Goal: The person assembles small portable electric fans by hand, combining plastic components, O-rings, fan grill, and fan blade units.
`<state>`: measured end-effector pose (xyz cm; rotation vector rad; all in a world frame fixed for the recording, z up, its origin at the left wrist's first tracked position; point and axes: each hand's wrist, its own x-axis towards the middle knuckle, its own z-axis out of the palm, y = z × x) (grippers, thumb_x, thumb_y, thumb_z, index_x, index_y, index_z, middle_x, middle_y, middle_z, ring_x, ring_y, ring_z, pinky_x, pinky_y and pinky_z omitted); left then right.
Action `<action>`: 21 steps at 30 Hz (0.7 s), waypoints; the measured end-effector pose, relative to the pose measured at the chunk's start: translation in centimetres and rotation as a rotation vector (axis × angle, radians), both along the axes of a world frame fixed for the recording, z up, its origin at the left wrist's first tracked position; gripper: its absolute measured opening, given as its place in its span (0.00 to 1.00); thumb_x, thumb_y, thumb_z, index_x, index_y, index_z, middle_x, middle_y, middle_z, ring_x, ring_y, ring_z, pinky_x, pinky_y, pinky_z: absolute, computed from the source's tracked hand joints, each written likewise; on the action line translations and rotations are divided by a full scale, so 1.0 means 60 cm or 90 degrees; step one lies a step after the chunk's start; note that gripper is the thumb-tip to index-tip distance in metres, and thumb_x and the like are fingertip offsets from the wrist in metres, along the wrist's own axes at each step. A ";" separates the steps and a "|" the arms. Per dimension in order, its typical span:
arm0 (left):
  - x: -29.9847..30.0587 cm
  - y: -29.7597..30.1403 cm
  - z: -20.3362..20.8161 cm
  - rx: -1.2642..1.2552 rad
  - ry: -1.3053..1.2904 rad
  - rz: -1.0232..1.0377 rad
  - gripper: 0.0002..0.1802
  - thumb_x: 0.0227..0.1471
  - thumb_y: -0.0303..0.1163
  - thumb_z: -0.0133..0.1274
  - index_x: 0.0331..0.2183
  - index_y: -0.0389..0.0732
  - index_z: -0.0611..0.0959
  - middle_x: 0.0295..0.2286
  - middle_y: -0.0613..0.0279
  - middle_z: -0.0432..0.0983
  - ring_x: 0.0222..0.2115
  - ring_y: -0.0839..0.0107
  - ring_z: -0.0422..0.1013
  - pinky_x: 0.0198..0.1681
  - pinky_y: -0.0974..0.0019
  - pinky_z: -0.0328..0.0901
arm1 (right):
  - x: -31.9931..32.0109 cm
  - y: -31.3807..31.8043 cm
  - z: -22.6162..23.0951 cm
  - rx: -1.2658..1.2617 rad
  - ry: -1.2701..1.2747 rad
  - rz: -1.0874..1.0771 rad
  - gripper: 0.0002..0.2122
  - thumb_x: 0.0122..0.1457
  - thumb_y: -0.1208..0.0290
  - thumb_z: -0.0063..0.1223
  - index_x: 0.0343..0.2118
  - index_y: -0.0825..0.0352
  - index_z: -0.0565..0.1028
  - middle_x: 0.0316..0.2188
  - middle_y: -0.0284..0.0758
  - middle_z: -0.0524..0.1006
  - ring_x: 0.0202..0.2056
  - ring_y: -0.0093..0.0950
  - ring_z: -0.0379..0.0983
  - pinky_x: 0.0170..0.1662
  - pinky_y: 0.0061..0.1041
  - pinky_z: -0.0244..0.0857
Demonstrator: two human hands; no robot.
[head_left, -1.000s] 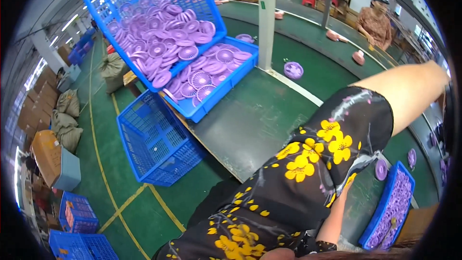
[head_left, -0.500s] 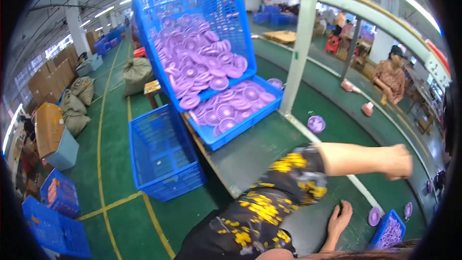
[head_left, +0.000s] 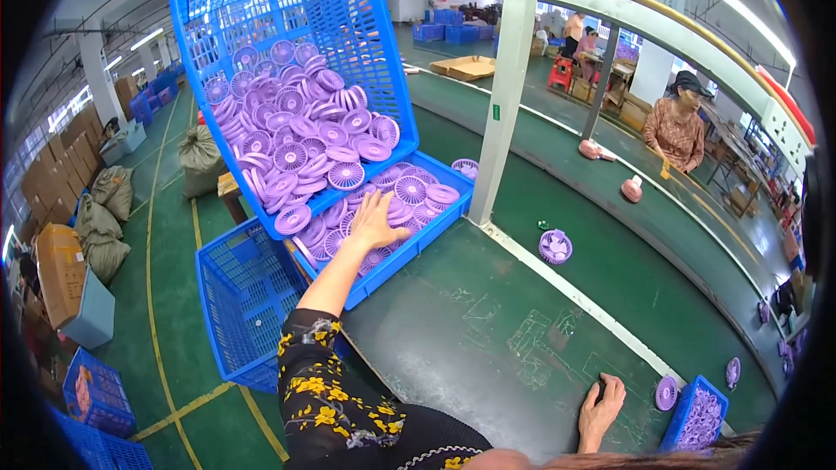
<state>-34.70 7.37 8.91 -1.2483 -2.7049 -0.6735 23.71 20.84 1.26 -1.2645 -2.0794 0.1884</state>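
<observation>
A big blue crate point(head_left: 287, 43) leans tilted into a lower blue crate point(head_left: 440, 231) at the table's left end. Both hold several purple round fan grilles point(head_left: 300, 135). My left hand point(head_left: 374, 222), at the end of a black sleeve with yellow flowers, lies open with fingers spread on the grilles in the lower crate. My right hand point(head_left: 601, 409) rests flat on the dark green table point(head_left: 488, 339) near its front edge, holding nothing. Just right of it lie a purple disc point(head_left: 666, 392) and a small blue bin point(head_left: 697, 418) of purple parts.
A single purple fan part point(head_left: 555, 245) lies on the table beside a white post point(head_left: 509, 87). An empty blue crate point(head_left: 244, 296) stands on the floor at left. Pink fans point(head_left: 631, 189) ride a curved green conveyor, with a seated person point(head_left: 675, 126) behind it. Sacks and cartons line the far left.
My left arm has swung from stretched out to the right over to the crates, and the hand now lies on the grilles. My right hand stays on the table. The view has turned toward the crates.
</observation>
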 end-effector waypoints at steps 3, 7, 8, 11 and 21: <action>-0.049 0.000 -0.023 -0.021 0.011 -0.003 0.57 0.38 0.65 0.65 0.65 0.53 0.64 0.67 0.46 0.48 0.68 0.44 0.42 0.70 0.47 0.43 | -0.008 -0.003 -0.003 -0.006 -0.010 -0.006 0.11 0.57 0.77 0.53 0.44 0.67 0.75 0.45 0.42 0.73 0.49 0.43 0.68 0.54 0.40 0.61; -0.071 0.024 -0.032 -0.093 0.063 0.033 0.39 0.48 0.55 0.62 0.61 0.63 0.71 0.65 0.48 0.55 0.65 0.41 0.51 0.66 0.41 0.50 | -0.002 -0.001 -0.005 0.001 -0.018 -0.012 0.11 0.57 0.77 0.53 0.44 0.67 0.75 0.45 0.42 0.73 0.49 0.43 0.68 0.54 0.40 0.61; -0.091 0.012 -0.042 -0.016 0.073 0.039 0.36 0.49 0.50 0.61 0.59 0.61 0.72 0.63 0.47 0.59 0.62 0.41 0.57 0.63 0.41 0.55 | -0.007 -0.003 -0.005 -0.002 -0.020 -0.007 0.11 0.57 0.77 0.53 0.44 0.67 0.75 0.45 0.42 0.73 0.49 0.43 0.68 0.54 0.40 0.61; -0.103 0.008 -0.064 0.135 0.131 0.049 0.29 0.49 0.39 0.59 0.54 0.56 0.75 0.56 0.46 0.68 0.51 0.42 0.70 0.54 0.44 0.66 | -0.010 -0.004 -0.001 -0.005 -0.015 -0.011 0.11 0.57 0.76 0.53 0.44 0.66 0.75 0.44 0.42 0.73 0.49 0.42 0.68 0.55 0.40 0.61; -0.130 0.028 -0.064 -0.064 0.255 0.161 0.22 0.48 0.34 0.62 0.47 0.51 0.78 0.39 0.51 0.77 0.38 0.50 0.78 0.39 0.49 0.72 | -0.015 0.001 0.001 -0.005 -0.003 -0.017 0.11 0.56 0.75 0.54 0.43 0.65 0.76 0.43 0.41 0.74 0.47 0.42 0.68 0.54 0.39 0.61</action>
